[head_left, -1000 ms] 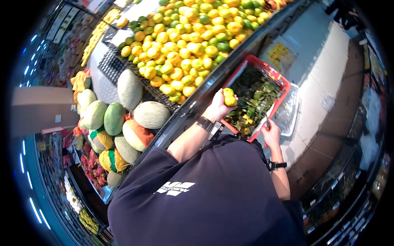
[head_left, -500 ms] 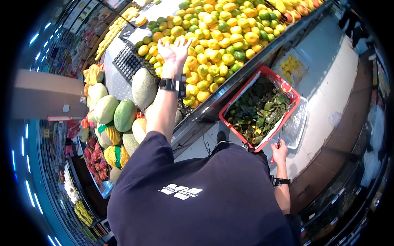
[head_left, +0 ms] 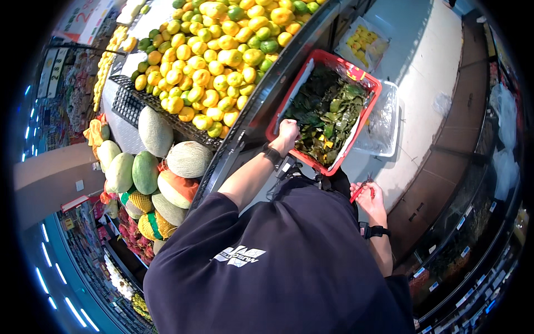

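Produce aisle, sloped stand of yellow-green citrus (head_left: 222, 50). Left hand (head_left: 288, 131) at the rim of the red plastic basket of green leaf trimmings (head_left: 325, 114), fingers curled, contents unclear. Right hand (head_left: 371, 196) grips red-handled snips (head_left: 359, 189). Advice: drop trimmings well inside the basket, blades pointed away.

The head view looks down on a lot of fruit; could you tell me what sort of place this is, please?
Most likely a supermarket produce section. A sloped display holds a heap of yellow and green citrus, melons are stacked below it, and a red basket of trimmed leaves stands in the aisle.
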`<action>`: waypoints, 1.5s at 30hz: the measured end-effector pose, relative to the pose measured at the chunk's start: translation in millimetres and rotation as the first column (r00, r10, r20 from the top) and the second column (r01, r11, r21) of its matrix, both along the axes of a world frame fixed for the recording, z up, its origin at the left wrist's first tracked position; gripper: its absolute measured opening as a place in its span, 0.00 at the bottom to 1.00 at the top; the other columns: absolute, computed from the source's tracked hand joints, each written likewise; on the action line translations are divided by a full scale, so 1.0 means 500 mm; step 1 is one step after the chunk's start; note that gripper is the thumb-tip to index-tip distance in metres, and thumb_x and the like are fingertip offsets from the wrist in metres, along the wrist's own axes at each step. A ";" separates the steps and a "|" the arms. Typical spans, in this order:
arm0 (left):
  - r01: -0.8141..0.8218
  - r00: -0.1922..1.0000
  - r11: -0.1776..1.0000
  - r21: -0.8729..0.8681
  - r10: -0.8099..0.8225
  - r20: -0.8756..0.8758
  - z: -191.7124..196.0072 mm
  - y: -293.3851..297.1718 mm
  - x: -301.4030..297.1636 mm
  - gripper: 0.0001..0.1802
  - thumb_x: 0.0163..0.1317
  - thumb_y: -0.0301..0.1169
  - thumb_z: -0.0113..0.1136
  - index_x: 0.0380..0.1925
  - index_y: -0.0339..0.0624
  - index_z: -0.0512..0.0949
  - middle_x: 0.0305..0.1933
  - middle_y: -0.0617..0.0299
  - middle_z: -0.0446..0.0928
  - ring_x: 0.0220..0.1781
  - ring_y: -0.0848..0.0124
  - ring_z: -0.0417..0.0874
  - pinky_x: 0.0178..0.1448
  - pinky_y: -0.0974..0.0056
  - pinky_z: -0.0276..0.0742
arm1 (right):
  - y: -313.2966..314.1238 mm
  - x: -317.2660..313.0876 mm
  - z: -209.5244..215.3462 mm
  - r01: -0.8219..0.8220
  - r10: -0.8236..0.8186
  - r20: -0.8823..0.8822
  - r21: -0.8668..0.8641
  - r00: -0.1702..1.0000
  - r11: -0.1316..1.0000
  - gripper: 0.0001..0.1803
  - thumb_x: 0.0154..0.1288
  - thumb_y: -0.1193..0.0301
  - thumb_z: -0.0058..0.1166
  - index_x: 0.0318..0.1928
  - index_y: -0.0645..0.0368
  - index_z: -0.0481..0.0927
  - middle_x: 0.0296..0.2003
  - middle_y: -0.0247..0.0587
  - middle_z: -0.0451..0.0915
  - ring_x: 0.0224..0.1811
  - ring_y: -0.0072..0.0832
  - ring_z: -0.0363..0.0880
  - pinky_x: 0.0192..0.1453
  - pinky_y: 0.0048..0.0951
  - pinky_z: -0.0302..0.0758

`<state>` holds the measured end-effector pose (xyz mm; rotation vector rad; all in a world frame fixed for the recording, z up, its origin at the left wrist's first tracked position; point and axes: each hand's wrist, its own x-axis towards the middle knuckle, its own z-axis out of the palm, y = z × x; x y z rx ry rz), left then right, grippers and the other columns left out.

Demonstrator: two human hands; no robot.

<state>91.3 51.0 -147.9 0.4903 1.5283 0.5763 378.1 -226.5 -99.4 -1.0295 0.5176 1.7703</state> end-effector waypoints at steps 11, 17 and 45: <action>0.256 0.824 0.893 -0.371 -0.402 -0.398 -0.239 -0.037 0.132 0.39 0.64 0.41 0.58 0.69 0.30 0.59 0.63 0.39 0.75 0.66 0.51 0.76 0.67 0.56 0.72 | -0.167 0.113 0.043 -0.040 0.076 0.102 -0.315 0.992 0.948 0.17 0.64 0.61 0.51 0.52 0.51 0.73 0.49 0.44 0.80 0.52 0.40 0.78 0.51 0.54 0.72; -0.519 0.854 0.826 -0.221 0.509 -0.108 -0.365 0.005 0.234 0.50 0.62 0.43 0.62 0.77 0.54 0.42 0.77 0.53 0.56 0.72 0.57 0.65 0.67 0.47 0.68 | -0.175 0.182 0.063 0.051 0.030 0.194 -0.399 0.981 0.916 0.16 0.66 0.67 0.48 0.53 0.56 0.74 0.46 0.47 0.82 0.48 0.42 0.81 0.54 0.53 0.78; 0.882 -0.136 0.419 -0.214 -0.208 -0.969 -0.280 0.046 0.062 0.16 0.61 0.34 0.51 0.50 0.49 0.77 0.53 0.57 0.75 0.61 0.56 0.71 0.61 0.52 0.68 | -0.187 0.148 0.027 -0.183 0.387 0.400 -0.461 0.831 0.868 0.16 0.66 0.71 0.49 0.55 0.54 0.71 0.43 0.42 0.83 0.39 0.29 0.85 0.38 0.35 0.83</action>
